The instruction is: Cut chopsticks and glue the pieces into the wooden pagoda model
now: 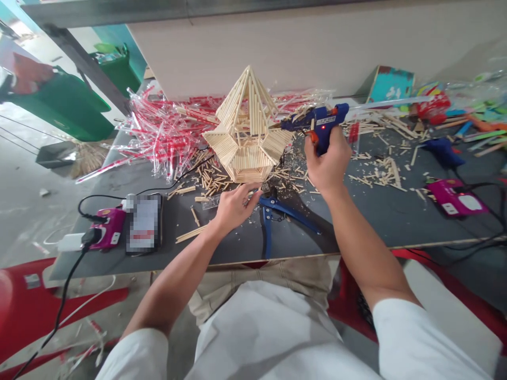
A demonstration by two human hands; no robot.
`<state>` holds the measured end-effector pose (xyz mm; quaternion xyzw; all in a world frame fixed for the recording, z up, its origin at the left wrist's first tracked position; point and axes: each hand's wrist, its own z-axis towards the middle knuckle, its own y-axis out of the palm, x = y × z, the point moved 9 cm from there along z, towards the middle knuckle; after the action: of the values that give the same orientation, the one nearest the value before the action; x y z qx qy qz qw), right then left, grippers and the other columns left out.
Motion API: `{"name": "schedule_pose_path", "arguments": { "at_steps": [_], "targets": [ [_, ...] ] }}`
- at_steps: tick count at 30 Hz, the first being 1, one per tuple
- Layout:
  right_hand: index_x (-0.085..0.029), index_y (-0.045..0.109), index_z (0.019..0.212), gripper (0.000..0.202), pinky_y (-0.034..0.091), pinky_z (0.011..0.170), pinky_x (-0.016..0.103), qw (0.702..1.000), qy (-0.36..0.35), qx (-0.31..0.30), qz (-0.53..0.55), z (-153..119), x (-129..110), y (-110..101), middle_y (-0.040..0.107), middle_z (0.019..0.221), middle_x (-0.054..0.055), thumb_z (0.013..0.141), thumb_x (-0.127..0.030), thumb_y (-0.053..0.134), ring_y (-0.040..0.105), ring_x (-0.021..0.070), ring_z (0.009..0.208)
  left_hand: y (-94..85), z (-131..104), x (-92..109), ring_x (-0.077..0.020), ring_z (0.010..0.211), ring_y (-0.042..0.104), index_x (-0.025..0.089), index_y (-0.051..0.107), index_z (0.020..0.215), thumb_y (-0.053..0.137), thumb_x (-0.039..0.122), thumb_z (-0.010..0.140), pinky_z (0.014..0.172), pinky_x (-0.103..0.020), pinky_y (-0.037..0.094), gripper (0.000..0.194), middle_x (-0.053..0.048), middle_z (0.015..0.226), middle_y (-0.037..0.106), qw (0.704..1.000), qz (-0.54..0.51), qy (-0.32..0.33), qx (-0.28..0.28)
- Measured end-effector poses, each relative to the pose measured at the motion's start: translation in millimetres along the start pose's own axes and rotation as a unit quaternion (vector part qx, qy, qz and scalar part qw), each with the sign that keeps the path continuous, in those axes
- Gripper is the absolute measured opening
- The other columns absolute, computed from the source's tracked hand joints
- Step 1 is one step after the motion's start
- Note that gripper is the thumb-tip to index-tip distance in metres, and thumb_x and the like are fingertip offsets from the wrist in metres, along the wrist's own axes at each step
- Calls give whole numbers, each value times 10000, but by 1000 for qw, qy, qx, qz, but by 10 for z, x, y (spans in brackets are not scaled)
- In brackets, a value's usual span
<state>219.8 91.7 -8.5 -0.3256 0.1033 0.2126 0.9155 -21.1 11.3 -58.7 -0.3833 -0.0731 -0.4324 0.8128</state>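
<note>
Right hand (329, 163) grips glue gun (327, 120) by handle, likely to keep nozzle toward stick model (249, 155); left hand (234, 208) curled by base, hold unclear.

On our grey counter (225, 248) lie stick scraps (214, 177), red-and-clear wrappers (166, 132), a phone (143, 224), blue cutters (273, 208) and our stick lantern (249, 132).

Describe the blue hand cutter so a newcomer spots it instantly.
On the dark table, find the peaked stick model. Just below its base in the picture, beside the left hand, lies the blue hand cutter. Two long handles spread in a V set it apart from the blue glue gun held in the right hand.
</note>
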Motion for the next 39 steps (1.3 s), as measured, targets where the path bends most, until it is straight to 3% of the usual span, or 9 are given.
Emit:
{"name": "schedule_pose_path", "arguments": {
  "at_steps": [7,18,31,39],
  "targets": [
    [-167,532,1122,303,524,876,472,1000,3,-21,7,-8,-25,3,651,1029,158,998,-437,474,664,316,1012,9,-10,-8,-49,490,510,171,739,1083,683,302,970,542,-173,370,181,45,618,622,1000,-1,2,-1],
    [-164,553,1129,276,537,853,445,1000,-9,-18,12,-12,-67,-3,668,1022,148,999,-400,491,679,297,982,-2,-5,-5,-50,492,515,179,734,1084,681,295,971,535,-176,358,170,52,612,611,1000,-2,2,0],
    [-160,507,1242,421,501,941,503,999,14,-32,2,-9,0,45,614,1068,163,1020,-504,407,632,318,1037,2,-5,12,-49,500,528,184,732,1094,691,276,966,544,-174,373,163,60,609,606,1000,-1,13,2],
    [-155,534,1203,409,524,923,494,1000,10,-17,-7,5,-18,24,630,1040,156,1018,-502,422,645,310,1014,-4,1,16,-52,500,536,180,727,1099,681,275,974,536,-173,361,164,53,614,623,1000,-5,17,1]
  ]
}}
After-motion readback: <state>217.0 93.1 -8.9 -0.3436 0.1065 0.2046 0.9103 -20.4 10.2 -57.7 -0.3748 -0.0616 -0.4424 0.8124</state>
